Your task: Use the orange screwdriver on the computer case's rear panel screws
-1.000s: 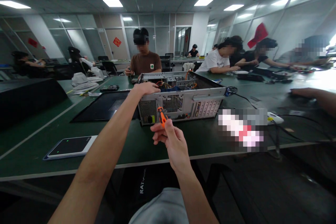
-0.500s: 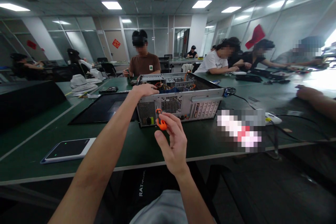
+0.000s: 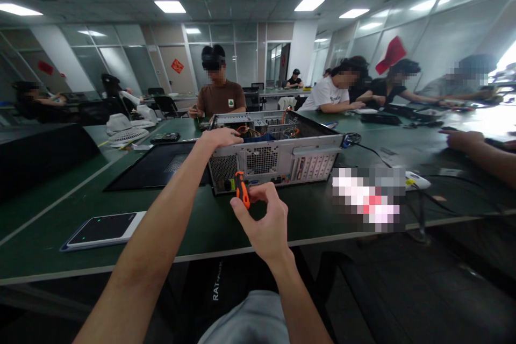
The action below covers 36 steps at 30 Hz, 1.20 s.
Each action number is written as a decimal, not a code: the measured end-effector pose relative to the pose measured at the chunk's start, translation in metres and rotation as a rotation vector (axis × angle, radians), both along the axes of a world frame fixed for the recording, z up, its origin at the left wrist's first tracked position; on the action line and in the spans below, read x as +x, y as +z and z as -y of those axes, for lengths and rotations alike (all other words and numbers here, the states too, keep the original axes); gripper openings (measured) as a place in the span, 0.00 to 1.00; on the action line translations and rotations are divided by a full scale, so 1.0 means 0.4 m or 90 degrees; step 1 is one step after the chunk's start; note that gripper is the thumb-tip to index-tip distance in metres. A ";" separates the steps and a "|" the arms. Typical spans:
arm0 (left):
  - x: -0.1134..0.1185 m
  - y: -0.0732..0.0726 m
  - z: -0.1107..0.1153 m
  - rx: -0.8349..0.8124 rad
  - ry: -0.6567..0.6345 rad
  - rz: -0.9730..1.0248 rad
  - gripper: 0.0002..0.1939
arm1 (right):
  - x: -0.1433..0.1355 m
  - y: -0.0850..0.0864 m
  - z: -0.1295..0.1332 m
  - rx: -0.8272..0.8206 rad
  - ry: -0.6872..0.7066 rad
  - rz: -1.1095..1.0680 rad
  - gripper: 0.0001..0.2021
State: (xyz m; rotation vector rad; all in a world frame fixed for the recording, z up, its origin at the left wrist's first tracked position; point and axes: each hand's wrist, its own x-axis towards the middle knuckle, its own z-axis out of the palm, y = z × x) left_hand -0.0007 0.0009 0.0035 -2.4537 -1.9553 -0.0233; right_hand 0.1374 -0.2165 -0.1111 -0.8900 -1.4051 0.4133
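Observation:
An open computer case (image 3: 278,158) lies on the green table, its slotted back panel facing me and wires showing inside. My left hand (image 3: 221,138) rests on the top edge of the case at its left corner; what its fingertips hold, if anything, is hidden. In front of the back panel, my right hand (image 3: 262,212) pinches an orange and black screwdriver (image 3: 242,191) between thumb and fingers. The handle stands nearly upright, its top leaning slightly left, and the shaft is too small to make out.
Left of the case lies a dark side panel (image 3: 149,169). A flat device with a black top (image 3: 102,227) is near the table's front edge. White fans (image 3: 127,131) stand at the back left. Cables and a person's arm (image 3: 479,153) are at the right.
My right hand has shifted slightly down, and the screwdriver has turned in its fingers, now leaning less and sitting further left. My left hand stays on the case.

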 end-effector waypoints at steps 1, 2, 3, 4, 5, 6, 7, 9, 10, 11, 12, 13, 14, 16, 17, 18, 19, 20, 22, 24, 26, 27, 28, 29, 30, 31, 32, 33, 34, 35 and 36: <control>-0.001 -0.001 -0.001 0.000 -0.005 0.002 0.34 | -0.002 -0.002 -0.002 -0.024 0.032 -0.026 0.11; -0.001 -0.001 -0.001 -0.001 -0.006 0.004 0.34 | -0.005 -0.003 -0.004 -0.045 0.069 -0.057 0.12; 0.000 -0.001 0.000 -0.003 -0.003 0.004 0.34 | -0.008 -0.004 -0.005 -0.067 0.108 -0.091 0.13; 0.001 0.000 0.002 -0.004 0.004 0.003 0.34 | -0.011 -0.005 -0.007 -0.089 0.150 -0.125 0.13; 0.002 0.001 0.006 -0.005 0.010 0.002 0.34 | -0.015 -0.005 -0.009 -0.113 0.194 -0.162 0.12; 0.004 0.003 0.010 -0.007 0.015 0.000 0.34 | -0.017 -0.005 -0.010 -0.137 0.240 -0.198 0.12; 0.006 0.005 0.015 -0.008 0.018 -0.001 0.34 | -0.019 -0.004 -0.011 -0.159 0.287 -0.236 0.12; 0.009 0.009 0.025 -0.010 0.015 0.000 0.33 | -0.023 -0.002 -0.012 -0.197 0.380 -0.303 0.13; 0.011 0.011 0.029 -0.011 0.015 0.001 0.33 | -0.024 -0.001 -0.013 -0.217 0.424 -0.330 0.13; 0.012 0.012 0.032 -0.012 0.018 0.002 0.33 | -0.024 -0.002 -0.014 -0.239 0.467 -0.354 0.13; 0.012 0.013 0.034 -0.012 0.021 0.003 0.33 | -0.025 -0.002 -0.015 -0.261 0.508 -0.377 0.13; 0.013 0.014 0.036 -0.013 0.025 0.003 0.33 | -0.025 -0.003 -0.017 -0.281 0.545 -0.399 0.13; 0.013 0.015 0.037 -0.013 0.026 0.002 0.33 | -0.026 -0.005 -0.019 -0.296 0.579 -0.419 0.13; 0.013 0.015 0.036 -0.013 0.026 -0.002 0.33 | -0.027 -0.009 -0.024 -0.308 0.636 -0.454 0.11; 0.013 0.015 0.036 -0.011 0.026 -0.005 0.33 | -0.028 -0.010 -0.027 -0.309 0.660 -0.471 0.10; 0.013 0.015 0.035 -0.011 0.024 -0.006 0.33 | -0.029 -0.012 -0.030 -0.311 0.684 -0.490 0.09; 0.013 0.015 0.034 -0.012 0.024 -0.005 0.33 | -0.031 -0.013 -0.032 -0.313 0.706 -0.511 0.08; 0.013 0.015 0.034 -0.014 0.025 -0.002 0.33 | -0.032 -0.014 -0.033 -0.317 0.726 -0.535 0.07; 0.012 0.014 0.032 -0.018 0.028 0.006 0.34 | -0.036 -0.013 -0.033 -0.326 0.760 -0.595 0.08; 0.011 0.013 0.031 -0.022 0.031 0.012 0.33 | -0.038 -0.010 -0.030 -0.327 0.782 -0.659 0.09; 0.010 0.012 0.032 -0.021 0.031 0.015 0.33 | -0.039 -0.007 -0.027 -0.320 0.797 -0.714 0.10; 0.011 0.012 0.033 -0.020 0.029 0.015 0.33 | -0.038 -0.006 -0.026 -0.313 0.803 -0.733 0.10; 0.011 0.013 0.034 -0.019 0.027 0.016 0.33 | -0.036 -0.005 -0.025 -0.306 0.805 -0.743 0.10; 0.012 0.014 0.035 -0.020 0.026 0.015 0.33 | -0.033 -0.006 -0.025 -0.297 0.807 -0.745 0.10; 0.013 0.015 0.037 -0.021 0.026 0.014 0.34 | -0.029 -0.008 -0.025 -0.284 0.805 -0.739 0.09; 0.013 0.016 0.039 -0.022 0.027 0.013 0.33 | -0.024 -0.011 -0.026 -0.269 0.803 -0.724 0.09; 0.014 0.017 0.041 -0.024 0.027 0.013 0.33 | -0.019 -0.015 -0.026 -0.251 0.801 -0.702 0.08; 0.014 0.018 0.042 -0.025 0.028 0.012 0.33 | -0.013 -0.019 -0.026 -0.232 0.798 -0.674 0.08; 0.015 0.018 0.042 -0.024 0.029 0.011 0.33 | -0.006 -0.022 -0.026 -0.210 0.799 -0.640 0.09; 0.014 0.018 0.042 -0.023 0.029 0.010 0.32 | 0.000 -0.024 -0.024 -0.188 0.800 -0.605 0.11; 0.014 0.018 0.041 -0.022 0.028 0.010 0.32 | 0.007 -0.025 -0.023 -0.170 0.800 -0.570 0.13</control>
